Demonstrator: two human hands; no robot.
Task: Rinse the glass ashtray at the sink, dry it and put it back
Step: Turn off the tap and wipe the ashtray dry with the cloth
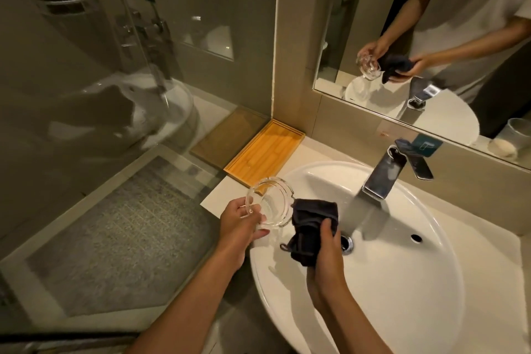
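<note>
My left hand (240, 220) grips the clear glass ashtray (273, 200) by its left rim and holds it tilted over the left edge of the white sink (431, 282). Its hollow faces right, toward a dark cloth (313, 227). My right hand (327, 241) is closed around that bunched cloth, whose upper end touches the ashtray's right rim. Water streams from the chrome tap (385, 174) into the basin near the drain (346, 243), to the right of the cloth.
A bamboo tray (265, 151) lies on the counter in the corner behind the ashtray. A mirror (431, 37) on the wall reflects my hands. A glass shower screen (100, 80) stands to the left, with a grey floor mat (120, 238) below.
</note>
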